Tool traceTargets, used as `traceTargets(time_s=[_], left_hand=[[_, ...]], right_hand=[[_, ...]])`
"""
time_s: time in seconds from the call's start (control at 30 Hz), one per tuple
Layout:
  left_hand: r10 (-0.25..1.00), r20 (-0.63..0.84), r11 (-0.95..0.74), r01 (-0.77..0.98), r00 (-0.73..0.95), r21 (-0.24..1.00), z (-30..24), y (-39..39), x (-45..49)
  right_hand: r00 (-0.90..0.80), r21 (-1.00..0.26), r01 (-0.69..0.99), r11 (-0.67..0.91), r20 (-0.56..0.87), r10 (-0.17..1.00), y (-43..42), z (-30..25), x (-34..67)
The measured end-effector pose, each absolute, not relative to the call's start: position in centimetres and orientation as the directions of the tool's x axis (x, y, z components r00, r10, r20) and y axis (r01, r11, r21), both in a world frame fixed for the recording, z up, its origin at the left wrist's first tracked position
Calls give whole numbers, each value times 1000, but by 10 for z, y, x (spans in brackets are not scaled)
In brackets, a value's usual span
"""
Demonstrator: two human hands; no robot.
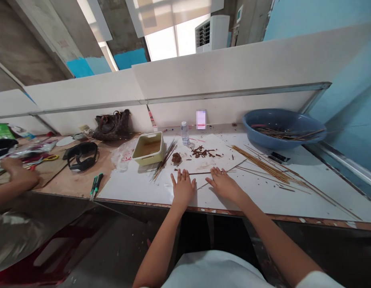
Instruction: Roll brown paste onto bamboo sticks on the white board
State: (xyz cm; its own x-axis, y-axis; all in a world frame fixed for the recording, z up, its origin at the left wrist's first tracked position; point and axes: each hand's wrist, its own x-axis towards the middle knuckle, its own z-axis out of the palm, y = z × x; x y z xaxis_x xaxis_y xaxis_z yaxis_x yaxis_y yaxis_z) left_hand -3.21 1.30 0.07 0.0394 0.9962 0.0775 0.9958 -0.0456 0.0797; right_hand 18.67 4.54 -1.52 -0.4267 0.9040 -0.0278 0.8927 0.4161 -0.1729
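Both of my hands lie flat on the white table, palms down with fingers stretched out. A thin dark brown stick [200, 173] runs across between them, its ends passing under my left hand [184, 191] and the fingertips of my right hand [225, 185]. Just beyond my left hand sits a lump of brown, dough-like material [176, 158]. Dark brown broken pieces [202, 152] are scattered on a white sheet [214, 163] ahead of my hands. To the right of my right hand lies a bundle of thin tan sticks [260, 163].
A pale yellow tub [148, 160] with brownish liquid stands left, beside dark thin sticks [166, 161]. Behind are a water bottle [185, 134] and phone [201, 119]. A blue basin [281, 141] holds sticks. Green-black pliers [96, 185] and another person's hand [19, 174] are left.
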Motion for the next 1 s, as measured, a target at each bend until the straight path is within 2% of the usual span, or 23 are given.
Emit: traceTargets(time_s=[0.17, 0.3, 0.53, 0.73, 0.9, 1.0], left_hand=[[997, 73, -33, 997, 28, 75, 0, 13, -30], [993, 106, -50, 997, 43, 64, -11, -14, -35], [999, 34, -4, 996, 1, 90, 12, 19, -26], [999, 45, -33, 996, 29, 86, 6, -16, -33], [988, 86, -140, 986, 132, 92, 11, -18, -12], [981, -4, -193, 976, 194, 98, 17, 1, 11]], right_hand=[[-396, -188, 901, 391, 9, 918, 48, -15, 184], [-446, -196, 873, 446, 44, 894, 25, -35, 194], [-390, -177, 908, 380, -23, 921, 53, -9, 181], [-424, -207, 886, 416, 2, 905, 22, -23, 193], [-468, -217, 859, 465, 38, 883, 14, -10, 188], [-464, -238, 859, 453, 9, 886, 23, 7, 172]])
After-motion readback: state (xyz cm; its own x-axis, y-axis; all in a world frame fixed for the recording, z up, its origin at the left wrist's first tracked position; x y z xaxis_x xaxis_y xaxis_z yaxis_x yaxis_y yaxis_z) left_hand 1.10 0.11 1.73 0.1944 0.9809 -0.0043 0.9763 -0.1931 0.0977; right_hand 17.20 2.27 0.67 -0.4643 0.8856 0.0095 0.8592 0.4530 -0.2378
